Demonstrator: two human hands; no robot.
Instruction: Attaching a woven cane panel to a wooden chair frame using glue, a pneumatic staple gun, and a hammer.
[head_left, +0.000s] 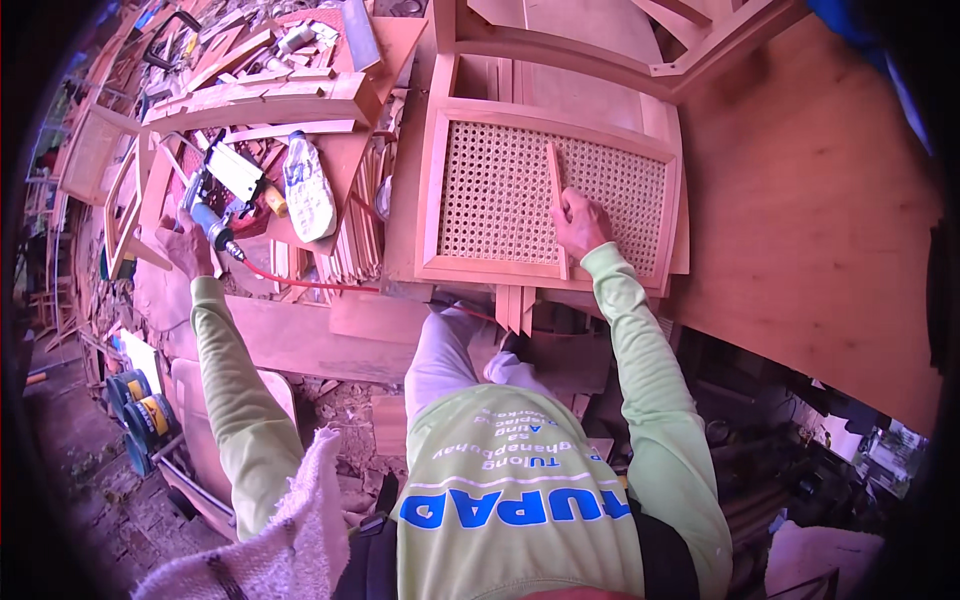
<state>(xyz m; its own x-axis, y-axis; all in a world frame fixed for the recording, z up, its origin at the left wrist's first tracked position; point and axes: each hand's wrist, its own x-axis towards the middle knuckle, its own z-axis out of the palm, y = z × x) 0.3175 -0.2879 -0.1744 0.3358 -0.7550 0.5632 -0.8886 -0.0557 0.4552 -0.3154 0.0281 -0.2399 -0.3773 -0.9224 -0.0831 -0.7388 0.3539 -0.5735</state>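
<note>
My right hand (582, 226) is closed on a thin wooden strip (556, 190). The strip lies lengthwise over the woven cane panel (495, 190), its lower end reaching the near rail of the wooden frame (490, 268) around that panel. To the left, my left hand (186, 247) is stretched out with fingers apart, right beside an air nail gun (208, 222); whether the fingertips touch it is hard to see. A red air hose (300, 284) runs from the nail gun toward the frame. A white bottle-shaped object (309, 188) lies right of the nail gun.
Wood offcuts and a long curved piece (260, 103) cover the left worktable (345, 215). A chair-like frame (560, 45) stands beyond the cane panel. At right is a broad plywood sheet (800, 220). Blue-rimmed wheels (150, 415) and a pale chair (200, 400) sit at lower left.
</note>
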